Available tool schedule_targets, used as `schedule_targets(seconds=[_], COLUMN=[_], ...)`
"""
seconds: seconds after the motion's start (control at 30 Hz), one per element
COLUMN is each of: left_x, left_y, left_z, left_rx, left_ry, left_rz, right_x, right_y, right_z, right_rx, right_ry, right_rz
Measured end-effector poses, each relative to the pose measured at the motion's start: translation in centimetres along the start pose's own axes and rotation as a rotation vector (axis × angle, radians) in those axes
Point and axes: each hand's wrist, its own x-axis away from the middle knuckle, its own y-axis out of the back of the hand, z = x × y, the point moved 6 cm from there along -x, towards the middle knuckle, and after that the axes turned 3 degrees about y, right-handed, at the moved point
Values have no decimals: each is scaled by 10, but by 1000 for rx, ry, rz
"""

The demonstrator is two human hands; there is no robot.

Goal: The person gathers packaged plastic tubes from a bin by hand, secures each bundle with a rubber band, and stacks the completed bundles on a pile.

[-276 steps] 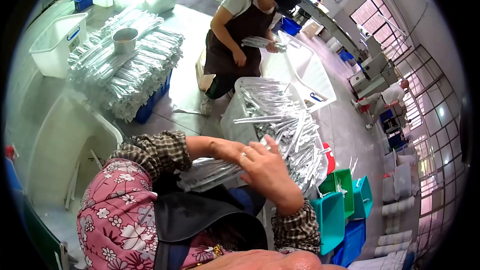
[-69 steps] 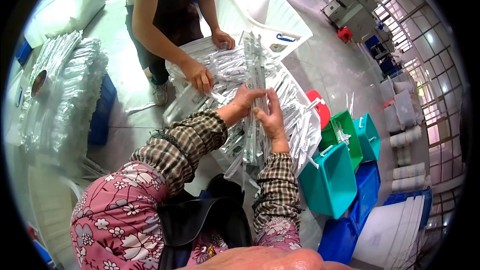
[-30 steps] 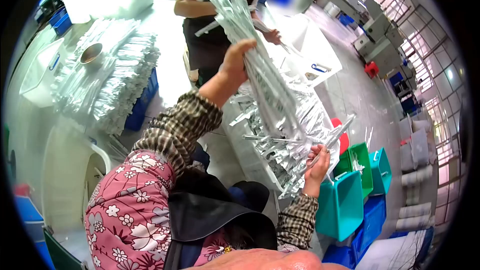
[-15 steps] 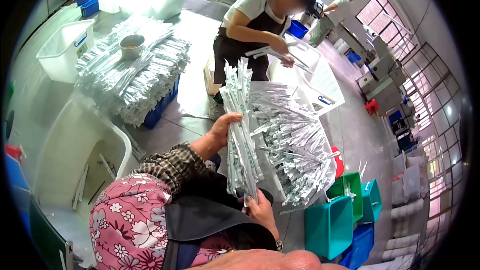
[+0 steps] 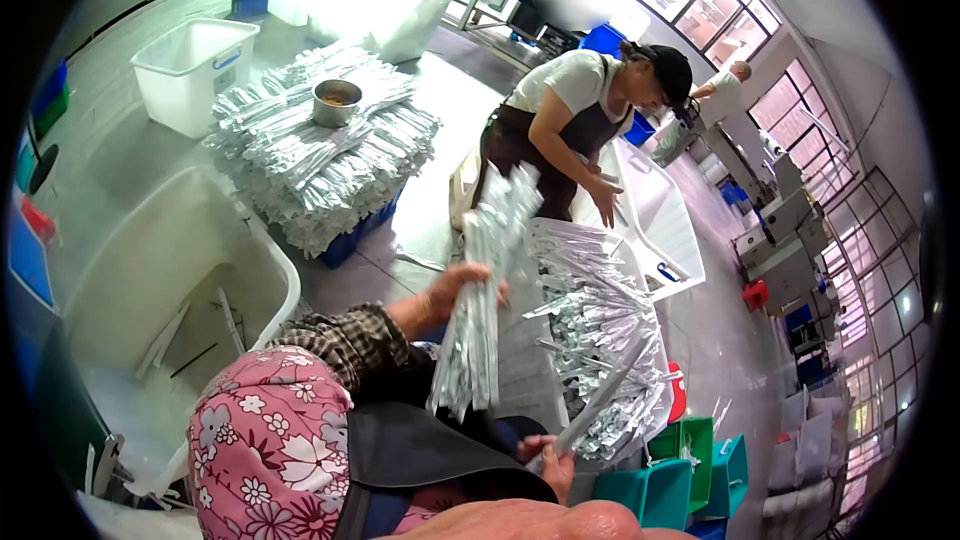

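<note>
My left hand (image 5: pixel 455 295) is wrapped around a bundle of long, thin, white-and-silver wrapped sticks (image 5: pixel 470 340), held nearly upright and blurred at its top. Below and to the right, my right hand (image 5: pixel 548 465) is closed on the lower end of a single long wrapped stick (image 5: pixel 605 390), tilted up to the right over the tub. Many similar loose sticks (image 5: pixel 590 310) fill that white tub (image 5: pixel 520 365) in front of me. What is inside the wrappers cannot be seen.
A co-worker (image 5: pixel 560 120) leans over another white tub (image 5: pixel 665 225) opposite. To the left, a metal bowl (image 5: pixel 336 105) tops a high pile of wrapped sticks (image 5: pixel 310 165). A deep white tub (image 5: pixel 285 275) stands near my left. Green bins (image 5: pixel 650 490) are at lower right.
My right hand has left the bundle's lower end and moved right and down, with a single stick in it. The bundle stays in my left hand. The co-worker's held sticks are no longer visible.
</note>
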Motion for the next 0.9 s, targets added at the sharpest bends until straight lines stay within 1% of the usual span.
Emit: schedule_targets(seconds=[0.03,0.07,0.1,0.13,0.17,0.2,0.23,0.3,0.33,0.43,0.53,0.57,0.6,0.63,0.67,0.7,0.73,0.77,0.83,0.87,0.9], left_x=[10,7,13,15,26,8,4,0,0,5,11,13,12,11,17,33,47,52,40,39,45], left_y=[-20,-18,-18,-25,-48,-22,-26,-27,-25,-31,-49,-51,-42,-31,-42,-54,-68,-64,-50,-42,-52], left_z=[28,53,74,93,100,124,124,117,113,108,105,104,104,106,99,82,66,70,86,93,86], left_rx=[179,133,48,59,116,65,64,-25,-40,-39,9,0,-48,-117,-121,-173,-197,-171,-90,-106,-124], left_ry=[235,282,350,382,484,443,491,456,443,409,368,373,363,373,367,400,400,455,384,389,386], left_rz=[141,165,95,105,95,11,80,93,99,146,237,264,195,182,199,121,108,55,254,246,233], right_x=[-13,-27,-40,-55,-63,-60,-67,-73,-71,-59,-65,-61,-56,-56,-49,-43,-38,-30,-18,-16,-17], right_y=[0,-4,-6,-5,-7,-33,-32,-27,-36,-78,-77,-89,-101,-98,-106,-102,-95,-102,-117,-106,-91], right_z=[-11,-26,-42,-64,-82,-77,-80,-89,-76,-37,-41,-37,-31,-42,-41,-52,-60,-57,-41,-46,-47], right_rx=[72,147,224,220,212,189,202,223,350,349,497,340,185,177,19,-9,78,59,40,175,309], right_ry=[39,83,129,150,166,38,21,-17,-49,-78,-82,-104,-124,-121,-159,-178,-199,-139,-151,-162,-179], right_rz=[8,17,27,9,-1,135,118,63,37,51,168,127,61,89,36,54,-26,31,127,174,231])
